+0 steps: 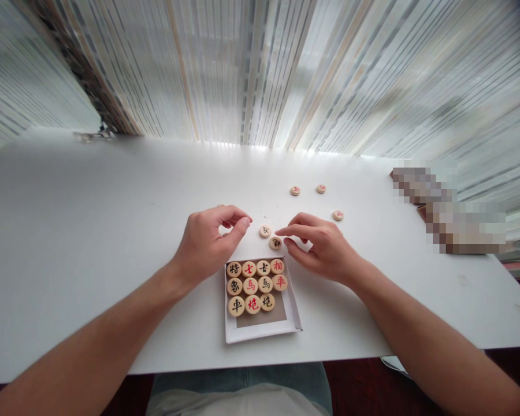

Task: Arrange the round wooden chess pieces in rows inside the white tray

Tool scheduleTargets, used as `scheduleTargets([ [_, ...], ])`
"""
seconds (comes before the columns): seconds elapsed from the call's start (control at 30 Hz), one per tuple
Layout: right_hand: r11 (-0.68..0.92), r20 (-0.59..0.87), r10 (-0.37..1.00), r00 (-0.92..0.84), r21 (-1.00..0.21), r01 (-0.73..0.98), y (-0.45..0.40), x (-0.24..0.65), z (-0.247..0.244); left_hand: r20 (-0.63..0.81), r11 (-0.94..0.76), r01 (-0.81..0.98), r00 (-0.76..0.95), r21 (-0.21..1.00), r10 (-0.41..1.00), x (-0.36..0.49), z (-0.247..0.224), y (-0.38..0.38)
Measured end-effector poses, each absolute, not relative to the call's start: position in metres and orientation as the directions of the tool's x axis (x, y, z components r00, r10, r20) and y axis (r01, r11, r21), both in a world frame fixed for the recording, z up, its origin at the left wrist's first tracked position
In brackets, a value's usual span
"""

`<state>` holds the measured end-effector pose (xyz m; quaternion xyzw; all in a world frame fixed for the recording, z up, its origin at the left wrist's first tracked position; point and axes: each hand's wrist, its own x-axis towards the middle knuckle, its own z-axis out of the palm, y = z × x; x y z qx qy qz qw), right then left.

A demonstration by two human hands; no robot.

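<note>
A shallow white box (263,333) near the table's front edge holds several round wooden pieces with red or black characters, in rows; its lower right part shows bare grey bottom. Behind the box lie two loose pieces with black characters, one (265,231) slightly farther back and one (275,242) nearer. My right hand (318,242) is just right of the nearer piece, thumb and forefinger apart, nothing between them. My left hand (214,238) hovers at the box's back left corner, its fingers curved and apart with nothing held; part of another piece shows beneath them.
Three pieces with red characters lie farther back, at the left (295,190), the middle (321,189) and the right (338,215). Blurred box-like objects (459,228) sit at the right of the white table (91,231). A striped curtain (225,75) hangs along the back edge.
</note>
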<state>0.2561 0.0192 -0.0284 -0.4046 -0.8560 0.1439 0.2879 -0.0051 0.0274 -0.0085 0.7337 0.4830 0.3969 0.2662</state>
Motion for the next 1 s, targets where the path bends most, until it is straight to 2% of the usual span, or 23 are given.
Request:
scheduleTargets([
  [0.17, 0.639, 0.258, 0.758, -0.599, -0.473, 0.606, 0.02, 0.258, -0.029, 0.353, -0.42, 0.515, 0.227, 0.747, 0.908, -0.005, -0.005, 0.026],
  [0.37, 0.561, 0.184, 0.819, -0.544, -0.456, 0.691, 0.024, 0.263, -0.028, 0.361, -0.43, 0.498, 0.234, 0.753, 0.903, -0.004, -0.006, 0.025],
  [0.6, 0.499, 0.169, 0.846, -0.506, -0.585, 0.639, 0.026, 0.264, -0.029, 0.409, -0.491, 0.456, 0.273, 0.742, 0.871, -0.003, -0.011, 0.022],
  [0.77, 0.431, 0.142, 0.876, -0.46, -0.657, 0.618, 0.026, 0.262, -0.029, 0.394, -0.497, 0.446, 0.307, 0.744, 0.866, -0.002, -0.01, 0.02],
  [0.87, 0.251, 0.096, 0.944, -0.316, -0.831, 0.497, 0.026, 0.261, -0.029, 0.384, -0.488, 0.443, 0.307, 0.752, 0.871, -0.001, -0.007, 0.019],
  [0.93, 0.075, 0.004, 0.975, -0.224, -0.948, 0.31, 0.025, 0.259, -0.027, 0.361, -0.468, 0.425, 0.311, 0.775, 0.879, 0.0, -0.005, 0.018],
  [1.0, -0.076, -0.098, 0.979, -0.178, -0.989, 0.126, 0.022, 0.255, -0.022, 0.325, -0.437, 0.394, 0.32, 0.808, 0.89, 0.002, -0.003, 0.016],
])
